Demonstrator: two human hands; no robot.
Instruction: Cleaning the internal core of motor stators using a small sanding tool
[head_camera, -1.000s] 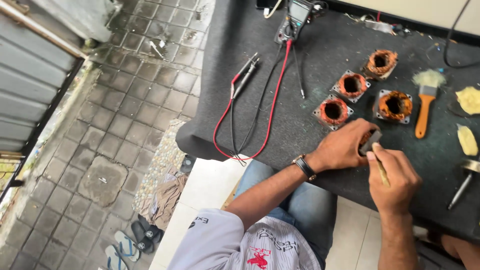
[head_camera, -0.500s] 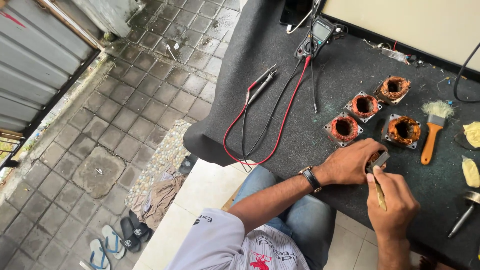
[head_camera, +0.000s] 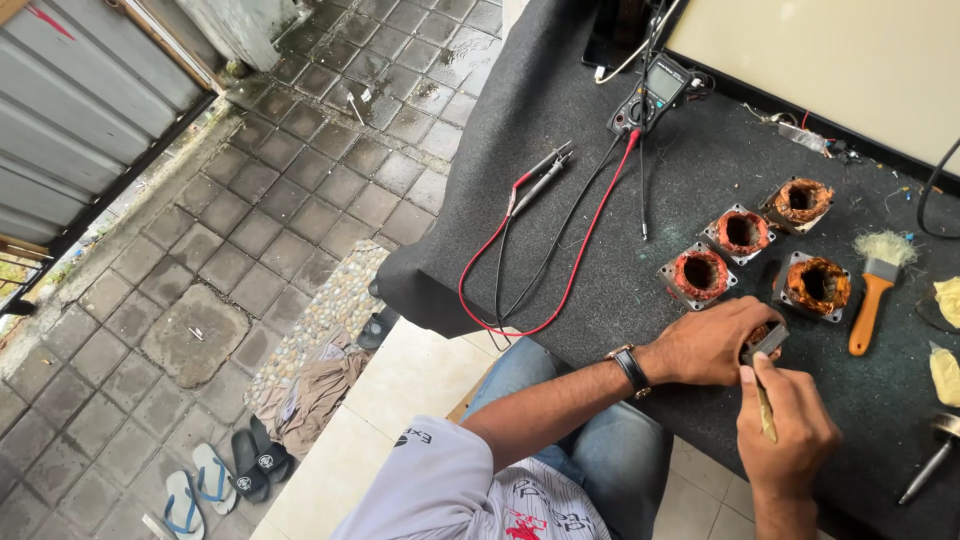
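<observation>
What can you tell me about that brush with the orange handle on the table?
The paintbrush is small, with an orange handle that looks like wood or plastic, a grey metal band, and pale, frayed bristles splayed out at the top. It lies flat on the dark felt-like table cover, bristles pointing away from the person and handle toward them. It sits just right of a copper-wound motor stator, close beside it; whether they touch cannot be told. No hand touches it.

Four copper-orange wound coils in grey square metal frames (head_camera: 700, 274) sit on the dark grey speckled felt table (head_camera: 600, 290); red and black looping meter leads (head_camera: 520, 270); orange-handled pale-bristled brush (head_camera: 872, 290).
</observation>
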